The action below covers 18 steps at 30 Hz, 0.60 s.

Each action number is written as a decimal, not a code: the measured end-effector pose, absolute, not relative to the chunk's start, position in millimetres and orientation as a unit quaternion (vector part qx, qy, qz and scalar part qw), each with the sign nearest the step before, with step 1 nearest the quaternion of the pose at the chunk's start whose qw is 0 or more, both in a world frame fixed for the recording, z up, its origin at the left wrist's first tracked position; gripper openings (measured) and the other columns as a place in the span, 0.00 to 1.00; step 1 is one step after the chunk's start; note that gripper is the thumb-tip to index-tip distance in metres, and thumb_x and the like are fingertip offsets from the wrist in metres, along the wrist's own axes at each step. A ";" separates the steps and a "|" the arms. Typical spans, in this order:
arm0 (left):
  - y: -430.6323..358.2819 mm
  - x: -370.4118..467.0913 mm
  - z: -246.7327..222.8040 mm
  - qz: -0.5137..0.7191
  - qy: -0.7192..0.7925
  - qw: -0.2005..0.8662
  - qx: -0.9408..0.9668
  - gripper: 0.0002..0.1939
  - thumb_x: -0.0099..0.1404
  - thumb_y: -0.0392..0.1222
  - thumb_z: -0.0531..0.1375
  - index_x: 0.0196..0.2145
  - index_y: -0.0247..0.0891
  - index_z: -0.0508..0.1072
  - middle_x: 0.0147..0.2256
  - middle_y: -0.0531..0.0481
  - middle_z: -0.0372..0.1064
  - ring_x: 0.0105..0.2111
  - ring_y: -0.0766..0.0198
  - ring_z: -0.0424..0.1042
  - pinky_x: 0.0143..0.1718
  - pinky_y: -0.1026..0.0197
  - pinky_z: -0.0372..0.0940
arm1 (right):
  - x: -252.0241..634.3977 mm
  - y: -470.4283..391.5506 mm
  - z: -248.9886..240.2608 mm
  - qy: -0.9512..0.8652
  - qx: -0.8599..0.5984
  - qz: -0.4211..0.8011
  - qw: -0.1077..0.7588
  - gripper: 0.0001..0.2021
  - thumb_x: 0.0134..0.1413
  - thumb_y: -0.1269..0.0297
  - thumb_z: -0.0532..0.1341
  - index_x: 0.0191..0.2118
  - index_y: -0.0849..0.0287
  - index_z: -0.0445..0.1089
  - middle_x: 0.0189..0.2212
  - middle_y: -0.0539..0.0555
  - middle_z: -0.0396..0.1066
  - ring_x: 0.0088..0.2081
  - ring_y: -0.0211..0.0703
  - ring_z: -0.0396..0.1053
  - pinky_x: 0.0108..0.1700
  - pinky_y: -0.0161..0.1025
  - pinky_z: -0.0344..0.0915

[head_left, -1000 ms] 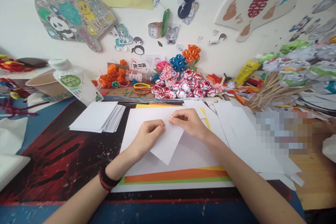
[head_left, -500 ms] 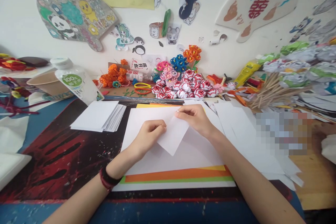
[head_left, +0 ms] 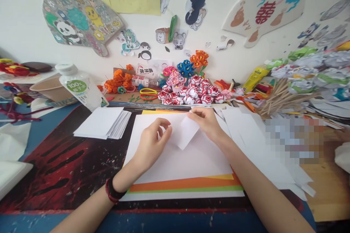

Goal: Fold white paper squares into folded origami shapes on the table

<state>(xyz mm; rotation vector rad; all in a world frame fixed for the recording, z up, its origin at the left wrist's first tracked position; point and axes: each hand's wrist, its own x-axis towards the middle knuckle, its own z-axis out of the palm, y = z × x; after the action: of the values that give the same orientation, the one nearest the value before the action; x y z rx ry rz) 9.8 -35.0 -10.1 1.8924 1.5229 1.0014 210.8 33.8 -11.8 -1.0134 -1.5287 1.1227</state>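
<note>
A small white paper piece [head_left: 187, 131] hangs tilted over the large white sheet [head_left: 164, 164], a corner pointing toward me. My right hand [head_left: 203, 120] pinches its upper right edge between thumb and fingers. Just left of the piece, my left hand [head_left: 155, 136] has its fingers curved with a gap between thumb and fingertips, and nothing shows in it. Orange, green and white sheets lie under the large sheet. To the left is a stack of white square papers [head_left: 98, 123].
A white bottle [head_left: 82, 89] and a brown bowl [head_left: 50, 88] stand at the back left. Red-and-white paper flowers [head_left: 202, 90] lie along the back. More white sheets [head_left: 254, 145] and bundled sticks with paper flowers [head_left: 279, 94] are on the right.
My left hand has let go of the paper and opened, moving slightly left. The paper piece, still in my right hand, has shifted up and right and shows a smaller outline.
</note>
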 end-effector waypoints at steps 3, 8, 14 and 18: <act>-38.4 13.9 -16.0 0.310 0.546 0.114 0.770 0.20 0.66 0.50 0.55 0.52 0.40 0.62 0.50 0.45 0.67 0.41 0.58 0.70 0.39 0.57 0.64 | 202.2 29.5 -16.2 -0.639 -0.439 0.436 0.457 0.09 0.48 0.62 0.63 0.23 0.61 0.69 0.21 0.48 0.64 0.25 0.36 0.61 0.28 0.34 0.56; -44.2 20.0 -21.8 0.227 0.508 -0.035 0.830 0.35 0.62 0.57 0.58 0.59 0.37 0.55 0.57 0.38 0.62 0.52 0.48 0.67 0.46 0.49 0.65 | 200.2 29.6 -20.9 -0.619 -0.496 0.397 0.462 0.08 0.47 0.62 0.62 0.23 0.60 0.69 0.21 0.48 0.64 0.25 0.36 0.60 0.28 0.35 0.55; -44.7 20.6 -21.9 0.216 0.501 -0.033 0.837 0.28 0.66 0.47 0.56 0.59 0.38 0.54 0.54 0.40 0.66 0.48 0.50 0.70 0.44 0.50 0.66 | 199.1 28.6 -17.6 -0.594 -0.489 0.430 0.473 0.09 0.49 0.60 0.63 0.25 0.60 0.71 0.23 0.49 0.65 0.27 0.36 0.61 0.29 0.35 0.56; -42.9 18.5 -19.4 0.263 0.531 0.045 0.805 0.24 0.66 0.45 0.56 0.57 0.41 0.56 0.51 0.44 0.68 0.44 0.53 0.72 0.42 0.52 0.67 | 196.5 24.8 -8.2 -0.554 -0.393 0.574 0.457 0.14 0.54 0.54 0.61 0.39 0.59 0.75 0.32 0.52 0.70 0.33 0.39 0.66 0.34 0.36 0.63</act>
<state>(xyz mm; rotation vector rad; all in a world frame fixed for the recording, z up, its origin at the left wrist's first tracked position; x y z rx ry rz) 18.5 -42.9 -19.4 2.4572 1.6201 0.8024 196.5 24.8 -8.2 -0.9693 -1.3658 1.4143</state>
